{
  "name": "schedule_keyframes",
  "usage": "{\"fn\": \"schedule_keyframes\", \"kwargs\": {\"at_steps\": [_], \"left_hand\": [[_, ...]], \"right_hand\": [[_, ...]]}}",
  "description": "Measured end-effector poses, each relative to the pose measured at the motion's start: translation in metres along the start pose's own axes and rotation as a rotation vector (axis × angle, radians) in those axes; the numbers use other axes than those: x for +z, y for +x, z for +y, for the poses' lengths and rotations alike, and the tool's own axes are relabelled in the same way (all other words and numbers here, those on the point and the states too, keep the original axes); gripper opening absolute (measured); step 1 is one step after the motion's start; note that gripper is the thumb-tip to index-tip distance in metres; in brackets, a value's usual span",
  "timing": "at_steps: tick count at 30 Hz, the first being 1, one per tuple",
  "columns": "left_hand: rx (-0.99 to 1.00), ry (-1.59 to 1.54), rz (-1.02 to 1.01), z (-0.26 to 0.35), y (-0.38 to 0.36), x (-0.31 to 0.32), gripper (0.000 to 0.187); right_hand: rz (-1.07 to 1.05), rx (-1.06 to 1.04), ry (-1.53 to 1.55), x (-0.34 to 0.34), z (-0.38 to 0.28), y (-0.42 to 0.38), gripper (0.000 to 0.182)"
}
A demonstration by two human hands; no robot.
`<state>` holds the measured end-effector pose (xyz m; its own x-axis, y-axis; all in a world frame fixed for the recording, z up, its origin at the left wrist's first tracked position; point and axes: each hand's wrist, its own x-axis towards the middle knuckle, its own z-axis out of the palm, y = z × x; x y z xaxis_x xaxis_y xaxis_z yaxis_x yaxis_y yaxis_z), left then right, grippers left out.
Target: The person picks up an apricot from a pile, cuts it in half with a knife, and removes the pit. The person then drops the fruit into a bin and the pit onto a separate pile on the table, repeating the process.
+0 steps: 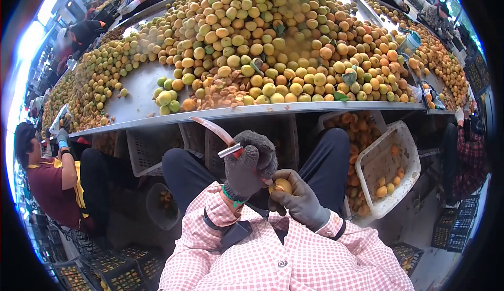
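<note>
My left hand [247, 167], in a dark knitted glove, is closed round a curved knife [214, 129] with a pale blade and a red and silver part. The blade points up and left, away from the fruit. Beside it, my right hand [303, 202], in a grey glove, grips a yellow apricot [281, 186] between thumb and fingers. Both hands meet at the fruit, above my lap. Beyond them, a large heap of apricots [252, 28] covers much of a metal table [231, 113]. Split brown-orange apricot pieces [223, 90] lie near the table's front edge.
At right, a white crate [391, 207] holds a few apricots, beside another crate of orange pieces [359, 128]. Under the table stand an empty-looking crate [152, 152] and a bucket [163, 207]. A co-worker [52, 186] sits at left, another [470, 160] at right; more people work across the table.
</note>
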<state>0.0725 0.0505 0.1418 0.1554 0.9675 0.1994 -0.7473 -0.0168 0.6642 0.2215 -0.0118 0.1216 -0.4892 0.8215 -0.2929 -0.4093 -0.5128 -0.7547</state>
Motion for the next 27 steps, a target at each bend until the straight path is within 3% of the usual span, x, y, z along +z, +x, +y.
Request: {"fn": "schedule_keyframes", "kwargs": {"at_steps": [14,19,21,25,27], "left_hand": [[0.011,-0.094,0.060,-0.007,-0.004,-0.001,0.027],[-0.064,-0.192,0.041,-0.008,-0.006,0.003,0.023],[-0.081,-0.183,0.049,-0.009,-0.007,0.003,0.023],[-0.170,-0.184,0.108,-0.012,-0.010,-0.003,0.022],[-0.210,-0.180,0.127,-0.015,-0.011,-0.003,0.021]], "right_hand": [[-0.012,-0.049,-0.064,-0.001,-0.002,-0.004,0.031],[0.004,-0.057,-0.022,-0.003,0.008,-0.005,0.031],[0.015,-0.087,0.004,-0.003,0.011,-0.003,0.043],[0.021,-0.118,-0.004,-0.001,0.008,-0.007,0.037],[0.070,0.131,0.107,0.004,-0.011,-0.010,0.031]]}}
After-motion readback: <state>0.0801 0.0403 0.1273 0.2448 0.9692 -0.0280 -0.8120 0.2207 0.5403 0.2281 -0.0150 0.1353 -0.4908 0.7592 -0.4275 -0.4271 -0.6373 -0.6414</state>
